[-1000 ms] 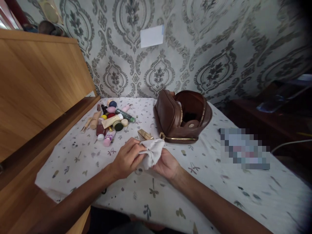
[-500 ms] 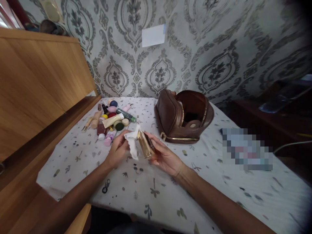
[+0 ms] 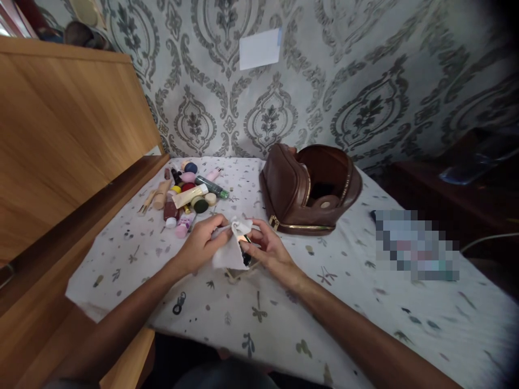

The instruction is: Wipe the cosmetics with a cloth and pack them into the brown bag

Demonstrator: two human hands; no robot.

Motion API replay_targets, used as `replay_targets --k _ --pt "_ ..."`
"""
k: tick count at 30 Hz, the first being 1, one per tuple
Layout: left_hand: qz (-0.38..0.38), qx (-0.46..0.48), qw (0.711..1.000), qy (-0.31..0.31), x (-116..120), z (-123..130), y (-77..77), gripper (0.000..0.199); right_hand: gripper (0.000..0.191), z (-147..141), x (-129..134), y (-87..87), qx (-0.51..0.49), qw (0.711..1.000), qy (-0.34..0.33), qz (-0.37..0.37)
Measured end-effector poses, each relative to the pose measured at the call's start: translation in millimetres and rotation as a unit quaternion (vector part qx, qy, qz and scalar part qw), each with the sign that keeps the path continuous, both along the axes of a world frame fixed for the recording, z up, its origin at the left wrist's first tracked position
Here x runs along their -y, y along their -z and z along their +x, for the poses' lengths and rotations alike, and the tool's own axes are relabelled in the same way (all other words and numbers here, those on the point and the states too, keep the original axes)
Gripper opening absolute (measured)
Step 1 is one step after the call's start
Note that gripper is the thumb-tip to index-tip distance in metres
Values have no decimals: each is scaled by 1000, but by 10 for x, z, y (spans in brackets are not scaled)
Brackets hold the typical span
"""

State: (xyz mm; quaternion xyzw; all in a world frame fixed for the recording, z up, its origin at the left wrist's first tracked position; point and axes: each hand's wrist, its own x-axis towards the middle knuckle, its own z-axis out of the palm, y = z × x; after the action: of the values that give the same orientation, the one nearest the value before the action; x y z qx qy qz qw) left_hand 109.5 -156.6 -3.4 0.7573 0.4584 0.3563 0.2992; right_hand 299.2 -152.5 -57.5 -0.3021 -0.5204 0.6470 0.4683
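Note:
My left hand is closed on a crumpled white tissue, which lies against a shiny gold and dark case. The fingers of my right hand grip this case from the other side. Most of the case is covered by the tissue and fingers, so its exact kind does not show. Both hands are just above the cloth-covered table, in front of an open brown leather bag with gold zippers.
Left of the bag lies a pile of cosmetics, among them a cream tube, a green bottle and a pink tube. A blurred-out flat object rests at the right. A wooden cabinet borders the left side.
The case has turned between my hands, its long gold side no longer facing me. The tissue has come onto it, and the hands are closer together. The view has shifted slightly.

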Motion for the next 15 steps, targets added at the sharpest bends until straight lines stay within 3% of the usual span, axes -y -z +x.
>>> replay_targets --k 6,11,15 --pt "45 19 996 -71 -56 -59 41 24 56 24 -14 -14 -69 989 50 -121" --pt "48 57 992 -98 -44 -32 146 19 30 -5 -60 -1 -185 946 61 -260" --pt "40 51 995 -75 -25 80 204 17 7 -54 -55 -10 -221 924 18 -310"
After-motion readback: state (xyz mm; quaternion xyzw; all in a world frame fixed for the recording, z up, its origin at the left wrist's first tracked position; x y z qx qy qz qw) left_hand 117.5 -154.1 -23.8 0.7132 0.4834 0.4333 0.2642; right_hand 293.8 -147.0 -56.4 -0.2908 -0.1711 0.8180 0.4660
